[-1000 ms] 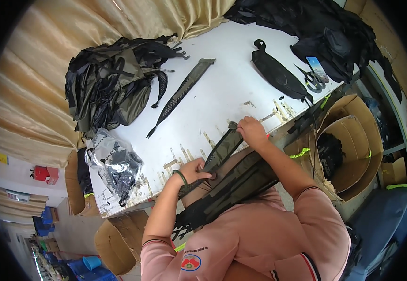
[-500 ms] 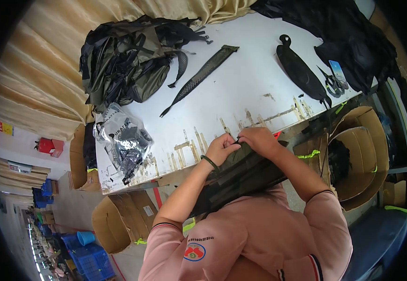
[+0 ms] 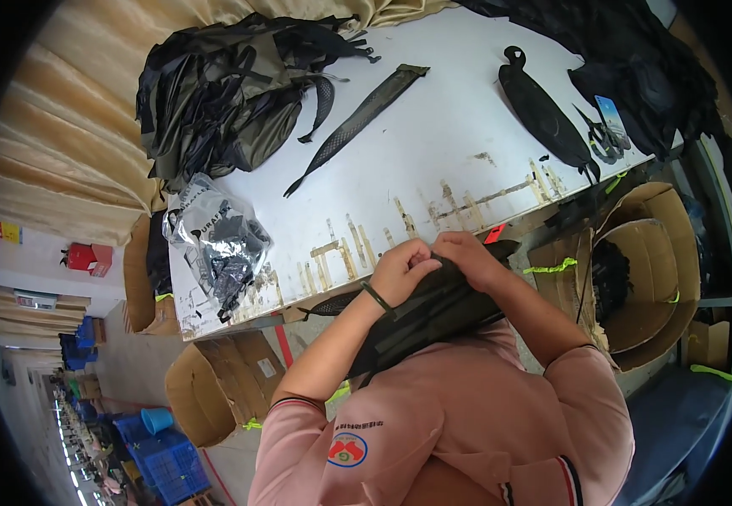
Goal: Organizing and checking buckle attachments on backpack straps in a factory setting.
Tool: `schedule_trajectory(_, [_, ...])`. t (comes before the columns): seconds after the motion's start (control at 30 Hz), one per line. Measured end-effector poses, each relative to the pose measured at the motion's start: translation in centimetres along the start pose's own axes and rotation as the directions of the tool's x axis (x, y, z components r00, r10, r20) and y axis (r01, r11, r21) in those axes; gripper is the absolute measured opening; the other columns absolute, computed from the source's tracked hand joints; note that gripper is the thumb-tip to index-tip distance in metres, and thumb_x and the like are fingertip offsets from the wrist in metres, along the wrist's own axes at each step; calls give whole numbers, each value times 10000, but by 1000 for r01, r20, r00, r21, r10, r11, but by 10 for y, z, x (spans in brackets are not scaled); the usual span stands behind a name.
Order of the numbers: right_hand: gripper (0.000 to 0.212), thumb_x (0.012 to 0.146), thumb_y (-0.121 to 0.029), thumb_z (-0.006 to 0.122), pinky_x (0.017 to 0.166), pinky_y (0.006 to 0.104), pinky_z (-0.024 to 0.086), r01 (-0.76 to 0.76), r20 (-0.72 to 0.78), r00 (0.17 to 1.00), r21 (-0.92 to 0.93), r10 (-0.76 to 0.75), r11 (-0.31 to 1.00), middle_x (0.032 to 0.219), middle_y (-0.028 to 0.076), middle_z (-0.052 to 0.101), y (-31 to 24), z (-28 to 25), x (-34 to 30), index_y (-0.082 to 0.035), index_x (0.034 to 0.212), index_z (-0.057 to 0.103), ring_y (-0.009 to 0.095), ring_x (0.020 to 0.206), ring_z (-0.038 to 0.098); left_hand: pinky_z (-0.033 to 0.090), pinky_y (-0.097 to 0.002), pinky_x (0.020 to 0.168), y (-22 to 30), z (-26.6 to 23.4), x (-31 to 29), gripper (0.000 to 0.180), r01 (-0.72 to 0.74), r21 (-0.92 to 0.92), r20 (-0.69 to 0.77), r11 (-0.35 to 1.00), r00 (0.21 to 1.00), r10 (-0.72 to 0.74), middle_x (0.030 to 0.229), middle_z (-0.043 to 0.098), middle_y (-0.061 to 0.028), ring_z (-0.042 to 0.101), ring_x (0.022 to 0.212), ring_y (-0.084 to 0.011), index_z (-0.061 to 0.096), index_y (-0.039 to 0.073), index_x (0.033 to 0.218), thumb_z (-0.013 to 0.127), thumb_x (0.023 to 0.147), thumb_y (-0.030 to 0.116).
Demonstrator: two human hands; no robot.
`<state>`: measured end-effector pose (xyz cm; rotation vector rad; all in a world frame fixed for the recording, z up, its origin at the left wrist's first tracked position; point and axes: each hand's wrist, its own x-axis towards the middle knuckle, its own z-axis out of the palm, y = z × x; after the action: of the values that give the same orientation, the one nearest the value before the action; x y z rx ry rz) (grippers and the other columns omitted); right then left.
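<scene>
A dark olive and black fabric piece (image 3: 433, 316) lies across my lap below the table's front edge. My left hand (image 3: 402, 271) pinches its upper edge, thumb against fingers. Close beside it, my right hand (image 3: 465, 258) is closed on the same edge, its fingers curled down. Whatever small part sits between the fingertips is hidden. On the table beyond my hands lies a long narrow dark strip with mesh (image 3: 357, 121). A black padded strap piece (image 3: 545, 114) with a looped end rests farther right.
Dark bags or fabric (image 3: 231, 93) are heaped at the table's far left, with a clear plastic bag of black parts (image 3: 223, 244) nearer. Scissors (image 3: 604, 142) and a phone-like blue card (image 3: 611, 118) lie at right, by black fabric (image 3: 636, 67). Cardboard boxes (image 3: 223, 392) flank me.
Both hands stay close together on the fabric, and its upper part has shifted in my lap. A mesh end now shows left of my left wrist. The table appears slightly higher in view.
</scene>
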<state>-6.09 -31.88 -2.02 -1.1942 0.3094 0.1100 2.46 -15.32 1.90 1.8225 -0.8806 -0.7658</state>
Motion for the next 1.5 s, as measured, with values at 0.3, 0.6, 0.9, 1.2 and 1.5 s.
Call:
schedule_trajectory(0.3, [282,888,-145,573,794,263,432,-170,529,848,231,23,958,1037,-8,605,-13,0,-23,-57,1157,577,82,950,529,416,-194,725,-1,-15,2,91,-114,-311,-105,943,991,85,863,583,10,521,773,-67,601,26,946,524,900,11])
schedule_trajectory(0.6, [136,909,-139,564,597,280,462,220,19,975,-278,-223,935,798,33,621,-7,6,-26,-49,1012,559,145,649,604,434,-240,786,11,-17,-6,141,36,-471,38,881,999,-21,936,587,-19,538,858,-87,577,12,1029,532,908,68])
schedule_trajectory(0.9, [213,891,-111,579,556,219,418,97,-212,957,-402,-196,910,655,-30,470,-47,-5,-31,-76,1095,530,50,609,498,467,-238,655,-6,-13,-2,295,305,-359,12,882,946,-323,753,654,-12,563,702,-72,678,-27,865,627,894,262])
schedule_trajectory(1.2, [244,823,-94,599,488,208,395,27,-173,981,-300,-82,954,664,-31,527,-57,-37,-32,-93,1062,553,62,576,517,464,-237,645,2,-13,-2,429,382,-491,38,783,907,-418,759,655,-16,561,677,-76,697,-4,841,579,912,403])
schedule_trajectory(1.5, [259,796,-126,645,599,297,446,201,308,950,-736,55,647,733,44,574,-66,-17,-44,-64,1026,543,146,680,566,444,-247,648,-20,-8,15,515,192,-215,94,958,980,-175,713,634,-50,535,664,-101,655,-8,775,499,938,454])
